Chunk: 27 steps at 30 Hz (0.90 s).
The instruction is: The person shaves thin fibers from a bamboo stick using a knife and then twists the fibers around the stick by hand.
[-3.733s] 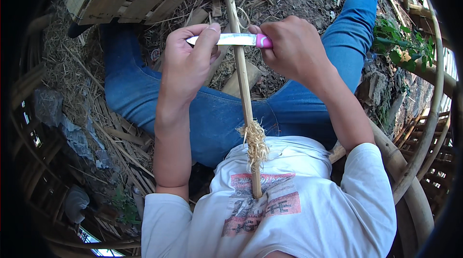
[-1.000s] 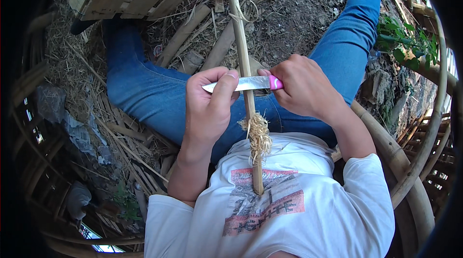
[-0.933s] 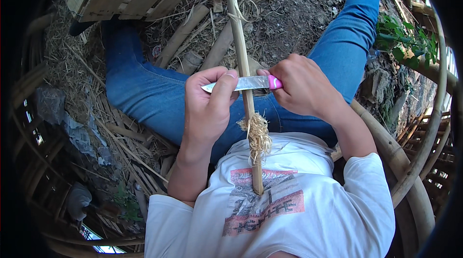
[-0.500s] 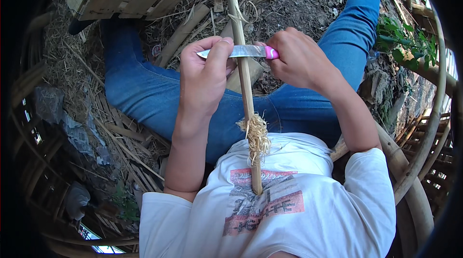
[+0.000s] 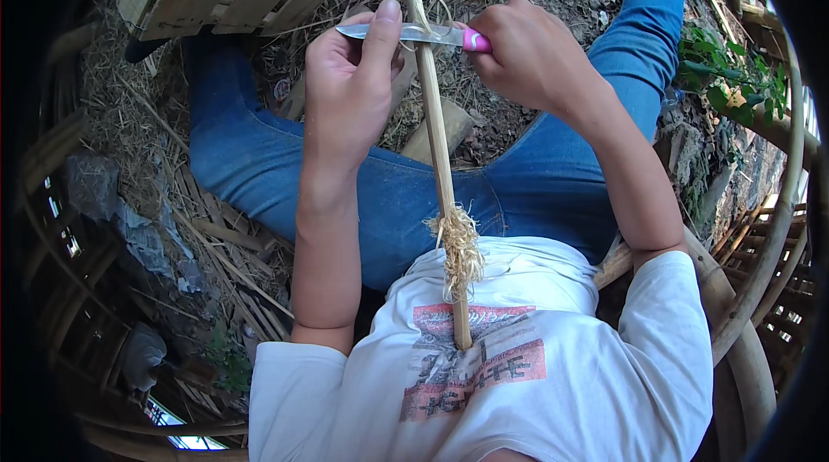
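Right hand (image 5: 531, 54) wrapped round the pink-and-white handle (image 5: 473, 41) of a silver straight-bladed knife (image 5: 446, 35); left hand (image 5: 350, 82) pinches the blade near its tip. Blade lies across upper part of a long, pale, narrow wooden stick (image 5: 437, 129), near end against the white printed T-shirt (image 5: 561, 324). Looks like a shaving pass. Next move calls for even two-handed pressure, shallow blade angle.

The metal blade (image 5: 446, 35) looks shiny, the wooden stick (image 5: 437, 129) matt, the shavings (image 5: 463, 253) rough.
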{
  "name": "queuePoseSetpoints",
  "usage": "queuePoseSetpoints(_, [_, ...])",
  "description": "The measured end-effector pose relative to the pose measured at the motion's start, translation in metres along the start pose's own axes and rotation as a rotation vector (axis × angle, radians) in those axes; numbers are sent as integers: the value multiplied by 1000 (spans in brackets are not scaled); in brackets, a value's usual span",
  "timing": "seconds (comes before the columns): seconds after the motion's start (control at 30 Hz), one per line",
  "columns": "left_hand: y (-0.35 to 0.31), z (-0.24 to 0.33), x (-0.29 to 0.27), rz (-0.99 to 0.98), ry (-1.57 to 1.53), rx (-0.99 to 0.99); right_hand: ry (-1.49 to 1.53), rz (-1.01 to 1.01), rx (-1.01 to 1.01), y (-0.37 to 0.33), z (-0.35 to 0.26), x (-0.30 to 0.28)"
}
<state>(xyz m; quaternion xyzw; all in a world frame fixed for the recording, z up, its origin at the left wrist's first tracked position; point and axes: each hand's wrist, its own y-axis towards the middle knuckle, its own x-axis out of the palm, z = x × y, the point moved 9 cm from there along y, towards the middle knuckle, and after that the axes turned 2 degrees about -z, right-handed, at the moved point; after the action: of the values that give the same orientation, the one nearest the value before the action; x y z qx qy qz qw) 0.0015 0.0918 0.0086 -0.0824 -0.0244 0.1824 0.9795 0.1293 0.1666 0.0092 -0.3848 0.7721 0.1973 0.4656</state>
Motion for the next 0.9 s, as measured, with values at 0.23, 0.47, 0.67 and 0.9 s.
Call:
queuePoseSetpoints(0.23, [-70, -4, 6, -107, -149, -149, 19, -123, -90, -48, -30, -3])
queuePoseSetpoints(0.47, [-100, -7, 18, -63, -203, -285, 129, -215, -111, -71, -54, 11])
queuePoseSetpoints(0.67, [-101, -18, 24, -75, -218, -367, 139, -252, -101, -72, -51, 18])
queuePoseSetpoints(0.9, [-103, -22, 23, -81, -184, -376, 170, -245, -112, -70, -49, 20])
